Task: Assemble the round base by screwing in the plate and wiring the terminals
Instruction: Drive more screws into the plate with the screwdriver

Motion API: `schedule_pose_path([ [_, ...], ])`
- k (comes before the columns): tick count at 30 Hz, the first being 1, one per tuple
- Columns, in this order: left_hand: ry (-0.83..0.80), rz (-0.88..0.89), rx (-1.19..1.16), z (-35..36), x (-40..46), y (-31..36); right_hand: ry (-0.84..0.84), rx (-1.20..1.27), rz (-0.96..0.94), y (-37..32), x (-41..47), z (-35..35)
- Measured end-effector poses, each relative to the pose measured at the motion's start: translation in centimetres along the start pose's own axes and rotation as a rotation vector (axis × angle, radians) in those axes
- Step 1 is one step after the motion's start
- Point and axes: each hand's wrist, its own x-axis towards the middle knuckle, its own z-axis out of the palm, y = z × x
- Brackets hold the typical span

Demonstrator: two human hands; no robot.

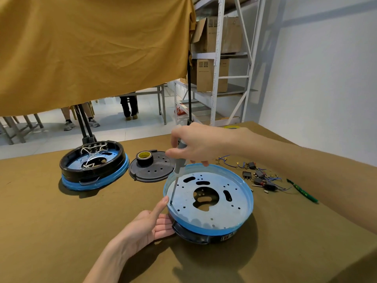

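Note:
A round base [234, 227] with a blue rim and black underside sits in front of me, holding a perforated metal plate [222, 209]. My right hand [195, 146] grips a grey screwdriver [179, 162] whose tip stands on the plate's left edge. My left hand [149, 223] holds the base's left side, with the thumb up against the rim beside the screwdriver tip. The screw under the tip is too small to make out. Loose terminals and blue wires [259, 178] lie to the right of the base.
A second, wired round base [93, 166] stands at the left. A black perforated cover [153, 170] with a tape roll [144, 157] on it lies behind. A green pen [302, 190] is at the right. Shelving with boxes [216, 58] and people's legs [128, 107] are beyond the table.

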Motion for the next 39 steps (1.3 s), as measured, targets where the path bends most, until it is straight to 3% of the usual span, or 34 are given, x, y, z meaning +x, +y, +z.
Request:
schedule_pose_path([
  [3,0.004,0.002,0.007,-0.1,0.1,-0.1,-0.079,0.101,-0.023,0.1,-0.1,-0.6],
  [7,0.005,0.003,0.013,-0.1,0.2,-0.1,-0.003,0.007,0.02,0.3,0.5,0.1],
  [11,0.005,0.002,0.005,-0.1,0.2,-0.1,-0.121,0.148,-0.004,0.6,0.1,-0.8],
  [15,0.008,0.005,0.008,-0.2,0.3,-0.2,-0.02,0.021,0.024,0.5,0.2,0.0],
  [19,0.018,0.012,0.017,-0.1,0.4,-0.2,-0.108,0.087,-0.001,0.4,-0.1,-0.6],
  [22,0.018,0.01,0.017,-0.2,0.4,-0.2,-0.043,0.026,0.029,0.2,0.2,0.0],
  [26,0.023,0.012,0.022,-0.1,0.5,-0.2,-0.126,0.093,0.0,0.3,0.1,-0.6],
  [30,0.023,0.015,0.011,-0.2,0.5,-0.3,-0.079,0.003,0.042,-0.1,0.1,0.1],
  [34,0.019,0.011,0.014,-0.1,0.3,-0.2,-0.171,0.189,0.008,0.0,-0.6,-0.9],
  [39,0.015,0.011,0.014,0.1,0.1,-0.2,-0.051,0.008,0.017,-0.4,-0.6,0.1],
])
